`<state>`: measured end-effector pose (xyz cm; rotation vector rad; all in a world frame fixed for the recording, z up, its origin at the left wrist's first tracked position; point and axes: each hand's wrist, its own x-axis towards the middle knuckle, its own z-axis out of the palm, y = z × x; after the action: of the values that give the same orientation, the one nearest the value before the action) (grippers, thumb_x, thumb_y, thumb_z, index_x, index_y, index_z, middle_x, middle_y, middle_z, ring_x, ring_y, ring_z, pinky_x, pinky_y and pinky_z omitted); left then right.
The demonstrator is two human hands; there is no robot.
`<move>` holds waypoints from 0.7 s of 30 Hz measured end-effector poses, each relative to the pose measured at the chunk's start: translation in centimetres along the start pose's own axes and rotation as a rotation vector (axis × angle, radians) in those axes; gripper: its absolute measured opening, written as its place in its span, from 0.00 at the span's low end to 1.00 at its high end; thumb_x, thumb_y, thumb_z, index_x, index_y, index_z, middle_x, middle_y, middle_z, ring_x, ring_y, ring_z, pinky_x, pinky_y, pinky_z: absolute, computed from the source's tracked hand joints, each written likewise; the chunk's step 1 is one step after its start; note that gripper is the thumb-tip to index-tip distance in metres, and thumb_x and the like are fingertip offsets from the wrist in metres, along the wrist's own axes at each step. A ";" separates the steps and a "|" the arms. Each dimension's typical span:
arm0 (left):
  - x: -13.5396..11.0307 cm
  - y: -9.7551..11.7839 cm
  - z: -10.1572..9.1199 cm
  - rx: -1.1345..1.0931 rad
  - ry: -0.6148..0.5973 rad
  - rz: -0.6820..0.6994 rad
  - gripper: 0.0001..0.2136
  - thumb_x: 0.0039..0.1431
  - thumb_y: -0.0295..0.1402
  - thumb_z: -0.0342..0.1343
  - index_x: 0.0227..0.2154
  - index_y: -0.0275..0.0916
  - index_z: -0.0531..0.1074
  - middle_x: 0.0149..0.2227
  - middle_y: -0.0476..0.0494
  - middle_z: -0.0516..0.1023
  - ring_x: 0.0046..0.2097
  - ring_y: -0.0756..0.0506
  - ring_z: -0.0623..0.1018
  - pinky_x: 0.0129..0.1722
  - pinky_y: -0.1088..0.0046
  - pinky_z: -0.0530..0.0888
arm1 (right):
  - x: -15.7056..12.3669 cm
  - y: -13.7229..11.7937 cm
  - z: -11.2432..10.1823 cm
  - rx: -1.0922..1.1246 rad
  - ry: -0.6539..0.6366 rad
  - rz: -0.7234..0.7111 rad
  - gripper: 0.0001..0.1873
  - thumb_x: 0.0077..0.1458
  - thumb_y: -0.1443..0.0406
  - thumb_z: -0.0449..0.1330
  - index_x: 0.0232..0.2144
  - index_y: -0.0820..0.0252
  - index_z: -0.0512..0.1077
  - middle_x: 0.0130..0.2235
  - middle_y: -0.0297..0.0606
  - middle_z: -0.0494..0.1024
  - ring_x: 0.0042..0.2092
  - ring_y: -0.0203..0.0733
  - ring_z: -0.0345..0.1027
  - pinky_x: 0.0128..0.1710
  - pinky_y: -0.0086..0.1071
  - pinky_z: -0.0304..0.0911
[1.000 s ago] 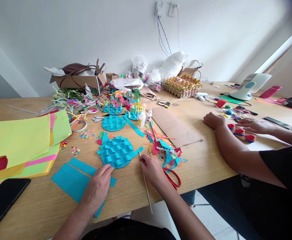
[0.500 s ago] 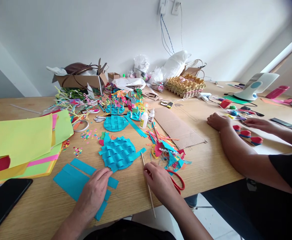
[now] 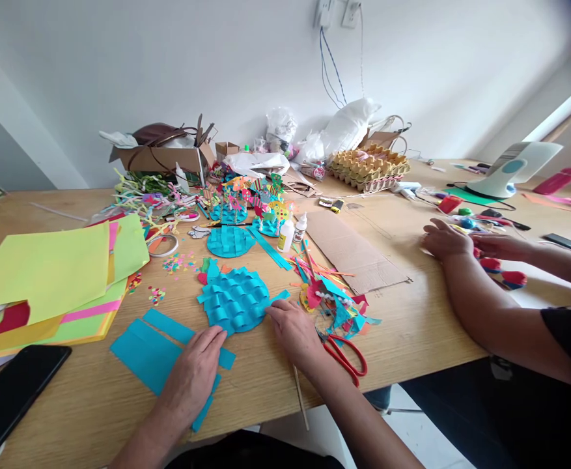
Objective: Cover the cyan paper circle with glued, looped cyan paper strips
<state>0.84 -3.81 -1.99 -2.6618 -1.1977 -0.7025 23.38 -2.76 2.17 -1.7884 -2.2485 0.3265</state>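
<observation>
A woven blue paper disc (image 3: 239,296) with a wavy surface lies on the table before me. My left hand (image 3: 198,361) is closed at its lower left edge, fingertips touching the rim. At the disc's right edge, by a blue strip end (image 3: 280,297), my right hand (image 3: 293,329) pinches the rim. Blue paper strips (image 3: 151,355) lie partly under my left hand. Below my right hand runs a thin wooden stick (image 3: 301,397), its upper part hidden. Red-handled scissors (image 3: 346,357) rest beside my right wrist.
Yellow and green paper sheets (image 3: 45,267) and a black phone (image 3: 19,397) lie left. Glue bottles (image 3: 286,234), paper scraps (image 3: 336,299) and cardboard (image 3: 358,254) lie beyond. A co-worker's hands (image 3: 446,238) handle small things at right; egg trays (image 3: 368,166) stand behind.
My right hand has moved up and left from the wooden stick to the disc's right edge. My left hand stays by the lower left rim. The co-worker's hands have come closer together.
</observation>
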 end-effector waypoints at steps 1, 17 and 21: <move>0.0 0.0 0.1 0.002 -0.009 0.000 0.17 0.58 0.23 0.38 0.42 0.36 0.71 0.42 0.40 0.75 0.43 0.44 0.74 0.42 0.67 0.74 | 0.0 0.1 0.2 -0.014 -0.004 -0.021 0.15 0.58 0.71 0.47 0.35 0.55 0.73 0.39 0.35 0.74 0.40 0.38 0.62 0.41 0.27 0.54; -0.1 0.2 0.3 0.026 0.019 0.025 0.16 0.57 0.22 0.39 0.41 0.35 0.71 0.42 0.39 0.75 0.43 0.43 0.75 0.42 0.65 0.74 | 0.1 0.5 0.6 -0.080 -0.004 -0.047 0.13 0.59 0.69 0.46 0.34 0.57 0.71 0.39 0.36 0.73 0.39 0.39 0.60 0.41 0.29 0.52; 0.3 0.6 -0.6 -0.030 0.046 -0.007 0.15 0.59 0.24 0.39 0.41 0.36 0.71 0.41 0.39 0.75 0.42 0.44 0.75 0.41 0.67 0.74 | 0.0 0.9 -0.8 -0.090 0.016 0.188 0.10 0.58 0.67 0.48 0.33 0.58 0.69 0.37 0.38 0.73 0.40 0.39 0.64 0.35 0.29 0.54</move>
<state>1.24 -4.26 -1.25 -2.6512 -1.1953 -0.7848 24.44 -2.57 2.61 -2.0473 -2.1197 0.2476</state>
